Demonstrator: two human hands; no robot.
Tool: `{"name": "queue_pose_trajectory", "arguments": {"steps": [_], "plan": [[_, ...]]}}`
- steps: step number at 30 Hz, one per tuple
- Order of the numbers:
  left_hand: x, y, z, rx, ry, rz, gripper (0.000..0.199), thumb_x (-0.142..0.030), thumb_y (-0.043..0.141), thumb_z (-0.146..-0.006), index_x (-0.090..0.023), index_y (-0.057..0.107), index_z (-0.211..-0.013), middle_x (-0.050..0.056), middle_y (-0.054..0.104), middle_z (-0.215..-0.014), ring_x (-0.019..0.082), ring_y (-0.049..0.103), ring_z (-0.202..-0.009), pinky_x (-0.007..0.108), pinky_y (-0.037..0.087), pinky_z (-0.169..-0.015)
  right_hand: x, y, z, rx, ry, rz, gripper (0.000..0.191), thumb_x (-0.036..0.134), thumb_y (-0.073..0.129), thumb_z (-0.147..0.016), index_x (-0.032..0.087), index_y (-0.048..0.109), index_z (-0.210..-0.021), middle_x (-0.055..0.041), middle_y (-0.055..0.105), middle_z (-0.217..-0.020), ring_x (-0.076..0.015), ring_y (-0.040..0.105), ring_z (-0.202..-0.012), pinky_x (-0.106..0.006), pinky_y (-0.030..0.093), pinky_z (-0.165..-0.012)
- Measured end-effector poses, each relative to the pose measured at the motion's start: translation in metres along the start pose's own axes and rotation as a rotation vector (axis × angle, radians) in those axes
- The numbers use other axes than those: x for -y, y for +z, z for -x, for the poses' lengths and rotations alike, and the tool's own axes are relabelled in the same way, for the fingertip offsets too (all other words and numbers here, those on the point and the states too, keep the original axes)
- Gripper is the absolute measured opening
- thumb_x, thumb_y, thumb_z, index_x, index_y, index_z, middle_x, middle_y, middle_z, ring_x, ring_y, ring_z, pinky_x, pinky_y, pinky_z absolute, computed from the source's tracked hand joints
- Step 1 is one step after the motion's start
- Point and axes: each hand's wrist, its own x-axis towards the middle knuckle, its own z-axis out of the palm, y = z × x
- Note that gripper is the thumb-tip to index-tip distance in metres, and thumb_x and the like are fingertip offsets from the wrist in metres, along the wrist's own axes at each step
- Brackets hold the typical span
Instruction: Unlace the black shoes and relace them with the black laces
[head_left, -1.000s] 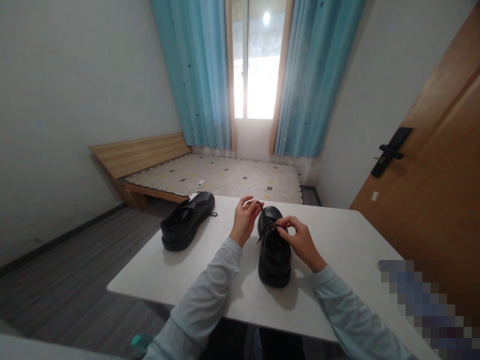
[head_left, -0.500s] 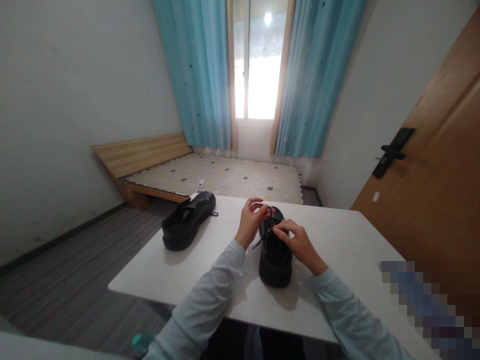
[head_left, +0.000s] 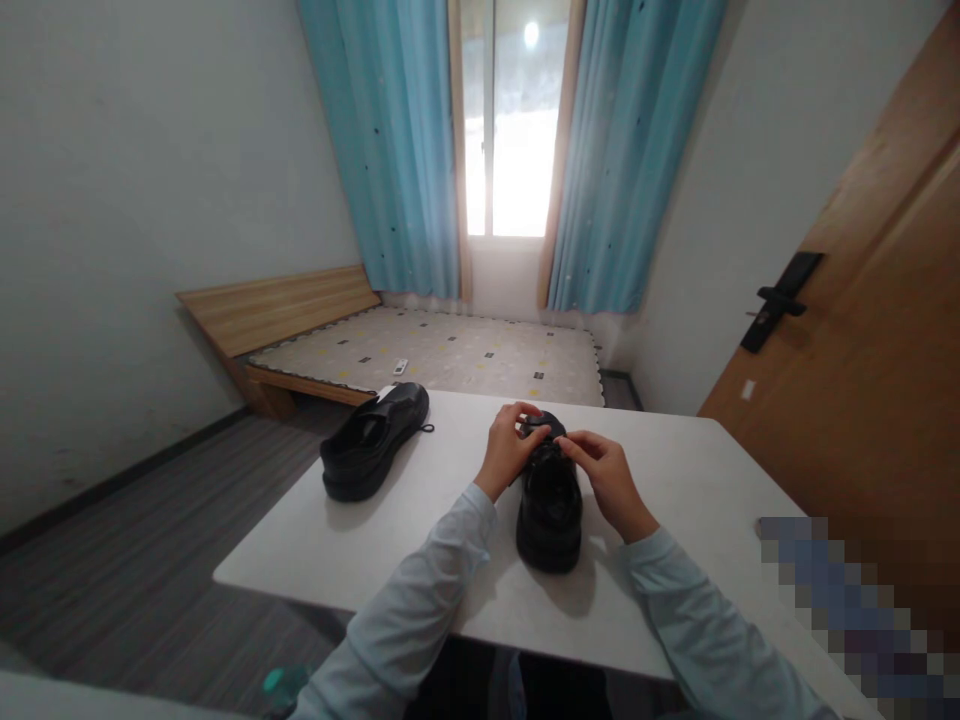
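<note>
A black lace-up shoe (head_left: 550,530) stands on the white table with its heel toward me and its toe pointing away. Over the lacing at its front, my left hand (head_left: 510,452) comes in from the left, thumb and fingers closed on the shoelace. From the other side my right hand (head_left: 606,482) pinches the lace between thumb and fingertips. The fingers hide much of the knot area. To the left, a second black shoe (head_left: 367,455) rests on the table, a small lace loop (head_left: 428,428) sticking out beside it.
The white table (head_left: 300,550) has its far edge close to a bed (head_left: 442,350), on which a small white remote-like object (head_left: 401,367) lies. A wooden door (head_left: 847,330) is on the right. Below the table at left is a teal-capped item (head_left: 283,682).
The lace loop held up by my left hand has come down toward the shoe. My right fingertips have shifted slightly right and up, away from the shoe's middle.
</note>
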Motion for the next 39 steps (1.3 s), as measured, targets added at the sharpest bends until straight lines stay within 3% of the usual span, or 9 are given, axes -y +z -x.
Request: {"name": "queue_pose_trajectory", "arguments": {"steps": [4, 7, 10, 15, 20, 24, 27, 34, 39], "plan": [[-0.008, -0.004, 0.000, 0.006, 0.100, -0.145, 0.012, -0.032, 0.068, -0.073, -0.021, 0.069, -0.069, 0.004, 0.060, -0.080, 0.018, 0.053, -0.087, 0.028, 0.043, -0.077, -0.002, 0.000, -0.002, -0.046, 0.024, -0.084, 0.024, 0.040, 0.075, -0.065, 0.018, 0.071, -0.074, -0.0012, 0.067, -0.068, -0.0154, 0.058, -0.067, -0.030, 0.045, -0.069], [-0.011, -0.007, -0.001, 0.205, 0.062, -0.148, 0.024, -0.038, 0.062, -0.078, -0.018, 0.069, -0.065, 0.002, 0.063, -0.067, 0.015, 0.055, -0.074, 0.027, 0.042, -0.074, -0.007, -0.001, -0.003, -0.046, 0.021, -0.118, 0.022, 0.039, 0.074, -0.066, 0.018, 0.071, -0.073, -0.0004, 0.066, -0.066, -0.0143, 0.057, -0.066, -0.028, 0.045, -0.067], [-0.009, -0.008, -0.002, 0.388, 0.001, -0.053, 0.030, -0.042, 0.059, -0.079, -0.015, 0.070, -0.072, 0.002, 0.066, -0.067, 0.013, 0.056, -0.067, 0.024, 0.043, -0.067, -0.010, -0.002, -0.004, -0.050, 0.026, -0.147, 0.023, 0.040, 0.074, -0.067, 0.018, 0.071, -0.075, -0.0009, 0.067, -0.067, -0.0148, 0.058, -0.066, -0.029, 0.045, -0.067], [-0.005, -0.010, -0.004, 0.509, -0.064, 0.102, 0.031, -0.042, 0.067, -0.072, -0.012, 0.070, -0.079, 0.006, 0.069, -0.075, 0.014, 0.059, -0.067, 0.024, 0.044, -0.063, -0.012, -0.003, -0.004, -0.074, 0.021, -0.149, 0.025, 0.040, 0.075, -0.065, 0.018, 0.071, -0.076, -0.0028, 0.069, -0.073, -0.0163, 0.060, -0.069, -0.030, 0.046, -0.069], [-0.002, -0.010, -0.003, 0.475, 0.009, -0.025, 0.029, -0.039, 0.074, -0.064, -0.016, 0.069, -0.081, 0.002, 0.068, -0.072, 0.013, 0.058, -0.067, 0.024, 0.042, -0.065, -0.015, -0.005, -0.005, -0.050, 0.002, -0.165, 0.025, 0.038, 0.075, -0.066, 0.020, 0.068, -0.081, -0.0033, 0.070, -0.079, -0.0162, 0.060, -0.071, -0.030, 0.047, -0.068], [-0.003, -0.010, -0.003, 0.466, 0.037, -0.134, 0.029, -0.037, 0.073, -0.066, -0.018, 0.069, -0.087, 0.000, 0.066, -0.069, 0.012, 0.056, -0.067, 0.023, 0.040, -0.064, -0.016, -0.006, -0.005, -0.025, -0.010, -0.191, 0.026, 0.037, 0.075, -0.066, 0.020, 0.066, -0.083, -0.0015, 0.067, -0.076, -0.0150, 0.059, -0.070, -0.029, 0.046, -0.067], [-0.005, -0.011, -0.003, 0.454, 0.043, -0.196, 0.025, -0.038, 0.073, -0.066, -0.017, 0.070, -0.080, 0.000, 0.064, -0.070, 0.013, 0.054, -0.066, 0.024, 0.039, -0.062, -0.016, -0.006, -0.005, -0.007, -0.016, -0.201, 0.025, 0.037, 0.074, -0.067, 0.021, 0.064, -0.084, 0.0004, 0.065, -0.072, -0.0143, 0.059, -0.069, -0.027, 0.045, -0.066], [-0.005, -0.009, -0.001, 0.389, 0.087, -0.166, 0.018, -0.033, 0.070, -0.068, -0.018, 0.064, -0.075, 0.001, 0.065, -0.077, 0.015, 0.056, -0.075, 0.025, 0.042, -0.068, -0.008, -0.008, -0.005, 0.020, 0.014, -0.212, 0.024, 0.043, 0.068, -0.072, 0.021, 0.059, -0.077, 0.0010, 0.061, -0.071, -0.0139, 0.056, -0.068, -0.027, 0.045, -0.065], [-0.008, -0.006, 0.001, 0.380, 0.065, -0.100, 0.022, -0.037, 0.066, -0.073, -0.017, 0.058, -0.077, 0.000, 0.063, -0.074, 0.013, 0.056, -0.071, 0.024, 0.043, -0.067, -0.006, -0.008, -0.005, 0.016, 0.018, -0.198, 0.026, 0.045, 0.064, -0.074, 0.022, 0.055, -0.075, 0.0008, 0.059, -0.072, -0.0134, 0.054, -0.065, -0.027, 0.045, -0.064]]}}
